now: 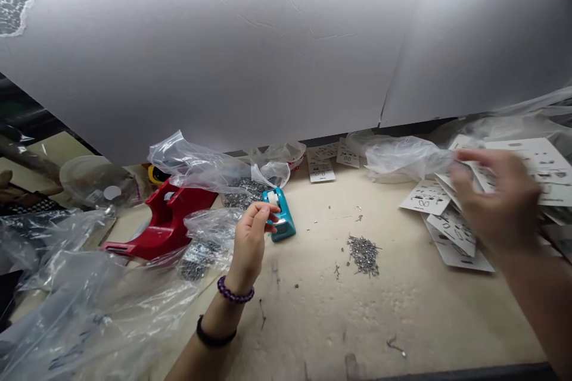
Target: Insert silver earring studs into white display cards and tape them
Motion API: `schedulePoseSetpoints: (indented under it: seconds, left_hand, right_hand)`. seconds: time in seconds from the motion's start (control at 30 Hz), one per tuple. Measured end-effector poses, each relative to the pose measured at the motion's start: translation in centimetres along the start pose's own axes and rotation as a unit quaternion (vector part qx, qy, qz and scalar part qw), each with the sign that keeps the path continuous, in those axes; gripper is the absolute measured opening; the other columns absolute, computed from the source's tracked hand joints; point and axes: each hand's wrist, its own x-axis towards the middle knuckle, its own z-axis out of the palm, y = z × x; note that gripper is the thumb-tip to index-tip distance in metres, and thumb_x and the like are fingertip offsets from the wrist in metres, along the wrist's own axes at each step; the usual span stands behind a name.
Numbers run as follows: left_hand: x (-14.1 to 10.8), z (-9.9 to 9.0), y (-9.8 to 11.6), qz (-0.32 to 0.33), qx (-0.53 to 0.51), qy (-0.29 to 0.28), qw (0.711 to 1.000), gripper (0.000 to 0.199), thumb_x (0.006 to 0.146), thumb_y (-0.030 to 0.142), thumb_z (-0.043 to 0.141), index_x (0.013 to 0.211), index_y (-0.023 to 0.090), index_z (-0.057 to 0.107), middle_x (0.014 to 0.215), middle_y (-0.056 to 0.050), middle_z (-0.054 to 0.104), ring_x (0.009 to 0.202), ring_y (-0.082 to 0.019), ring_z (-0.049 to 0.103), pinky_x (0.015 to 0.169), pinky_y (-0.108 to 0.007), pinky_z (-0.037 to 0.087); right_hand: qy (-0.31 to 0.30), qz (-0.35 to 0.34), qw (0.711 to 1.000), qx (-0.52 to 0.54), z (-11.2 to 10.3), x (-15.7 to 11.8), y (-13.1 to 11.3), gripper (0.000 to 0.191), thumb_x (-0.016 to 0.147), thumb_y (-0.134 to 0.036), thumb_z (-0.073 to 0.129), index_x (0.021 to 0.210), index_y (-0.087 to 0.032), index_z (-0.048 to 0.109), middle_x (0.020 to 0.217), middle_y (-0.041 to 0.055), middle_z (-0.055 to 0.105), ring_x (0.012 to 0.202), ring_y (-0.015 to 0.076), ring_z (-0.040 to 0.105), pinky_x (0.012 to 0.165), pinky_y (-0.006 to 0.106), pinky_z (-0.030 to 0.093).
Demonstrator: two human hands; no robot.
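My left hand (255, 232) is at the small teal tape dispenser (289, 223), its thumb and fingers pinched together over the dispenser's near side. Whatever sits in that pinch is too small to make out. My right hand (504, 199) is smeared by motion above a spread stack of white cards (452, 229) with small dark pieces on them. Its fingers are too blurred to show whether they grip a card. Between my hands lies a pile of small metal studs or pins (364, 255) on the pale tabletop (313, 309).
A large red tape dispenser (172, 223) stands at the left among clear plastic bags (129, 303). Further bags (402, 155) and cards (320, 169) lie along the back, under a big white board (223, 59). Loose metal bits (395, 346) are scattered across the table.
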Motion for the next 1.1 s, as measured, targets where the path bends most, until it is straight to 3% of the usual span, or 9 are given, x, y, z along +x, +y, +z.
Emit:
schedulePoseSetpoints:
  seconds: [0.07, 0.17, 0.37, 0.47, 0.57, 0.67, 0.87, 1.0, 1.1]
  left_hand:
    - [0.1, -0.1, -0.1, 0.008, 0.006, 0.006, 1.000, 0.017, 0.074, 0.032, 0.053, 0.073, 0.016, 0.058, 0.075, -0.002, 0.057, 0.065, -0.010, 0.050, 0.052, -0.019, 0.040]
    - [0.2, -0.3, -0.4, 0.026, 0.028, 0.014, 0.999, 0.016, 0.075, 0.031, 0.052, 0.076, 0.016, 0.058, 0.077, -0.002, 0.057, 0.066, -0.011, 0.050, 0.052, -0.019, 0.038]
    - [1.0, -1.5, -0.7, 0.067, 0.147, 0.030, 0.986, 0.019, 0.079, 0.031, 0.045, 0.084, 0.016, 0.055, 0.083, -0.004, 0.057, 0.071, -0.013, 0.050, 0.059, -0.023, 0.039]
    - [1.2, -1.9, -0.2, 0.088, 0.269, 0.023, 0.959, 0.019, 0.081, 0.031, 0.043, 0.084, 0.017, 0.055, 0.083, -0.003, 0.057, 0.074, -0.014, 0.051, 0.064, -0.026, 0.039]
    - [1.1, -2.1, 0.3, 0.066, 0.402, -0.006, 0.913, 0.023, 0.082, 0.034, 0.039, 0.074, 0.018, 0.055, 0.077, -0.001, 0.057, 0.071, -0.015, 0.050, 0.063, -0.027, 0.036]
    - [1.1, -2.2, 0.4, 0.016, 0.476, -0.044, 0.878, 0.034, 0.084, 0.041, 0.034, 0.067, 0.019, 0.054, 0.074, -0.002, 0.057, 0.071, -0.017, 0.050, 0.061, -0.028, 0.033]
    - [1.5, -2.4, 0.1, -0.036, 0.441, -0.097, 0.891, 0.040, 0.082, 0.047, 0.032, 0.069, 0.018, 0.058, 0.070, -0.001, 0.059, 0.069, -0.017, 0.052, 0.060, -0.028, 0.032]
    - [1.7, -2.6, -0.1, -0.063, 0.378, -0.108, 0.917, 0.041, 0.081, 0.046, 0.034, 0.075, 0.017, 0.061, 0.070, -0.001, 0.060, 0.071, -0.018, 0.054, 0.061, -0.027, 0.034]
    - [1.8, -2.7, -0.2, -0.056, 0.365, -0.114, 0.922, 0.032, 0.079, 0.038, 0.036, 0.075, 0.017, 0.060, 0.074, -0.001, 0.061, 0.073, -0.017, 0.054, 0.062, -0.026, 0.035]
  right_hand:
    - [-0.141, -0.113, 0.981, 0.067, 3.6, 0.8, -2.9, 0.018, 0.082, -0.024, 0.049, 0.097, -0.017, 0.056, 0.089, 0.0079, 0.062, 0.084, 0.0208, 0.058, 0.074, 0.038, 0.047]
    - [-0.322, -0.164, 0.932, -0.017, 9.5, 1.5, -5.1, 0.024, 0.082, -0.024, 0.048, 0.103, -0.015, 0.057, 0.100, 0.0076, 0.061, 0.094, 0.0213, 0.054, 0.076, 0.035, 0.046]
    - [-0.376, -0.149, 0.908, -0.112, 16.1, 2.0, -5.6, 0.029, 0.078, -0.006, 0.041, 0.098, -0.012, 0.061, 0.087, 0.0121, 0.062, 0.078, 0.0228, 0.058, 0.064, 0.033, 0.044]
    - [-0.364, -0.152, 0.911, -0.122, 15.8, 2.2, -5.9, 0.034, 0.078, -0.002, 0.037, 0.101, -0.010, 0.060, 0.095, 0.0142, 0.061, 0.081, 0.0231, 0.058, 0.064, 0.033, 0.044]
    - [-0.259, -0.158, 0.950, -0.076, 13.6, 2.7, -6.8, 0.030, 0.084, -0.012, 0.035, 0.101, -0.010, 0.061, 0.113, 0.0148, 0.056, 0.101, 0.0249, 0.052, 0.076, 0.034, 0.043]
    - [-0.153, -0.117, 0.981, 0.038, 11.0, 3.6, -8.2, 0.024, 0.084, -0.021, 0.040, 0.087, -0.014, 0.063, 0.095, 0.0103, 0.062, 0.091, 0.0209, 0.055, 0.073, 0.031, 0.044]
    - [-0.294, 0.080, 0.943, 0.138, 10.7, 4.5, -8.5, 0.022, 0.078, -0.020, 0.043, 0.088, -0.018, 0.063, 0.087, 0.0071, 0.062, 0.079, 0.0203, 0.056, 0.068, 0.033, 0.044]
    - [-0.267, 0.019, 0.960, 0.081, 12.4, 2.6, -9.0, 0.027, 0.078, -0.024, 0.048, 0.101, -0.017, 0.060, 0.106, 0.0127, 0.054, 0.106, 0.0298, 0.044, 0.085, 0.047, 0.038]
    - [-0.339, -0.069, 0.924, 0.164, 12.2, 0.3, -11.5, 0.022, 0.081, -0.033, 0.048, 0.093, -0.020, 0.061, 0.100, 0.0091, 0.055, 0.101, 0.0255, 0.044, 0.086, 0.044, 0.037]
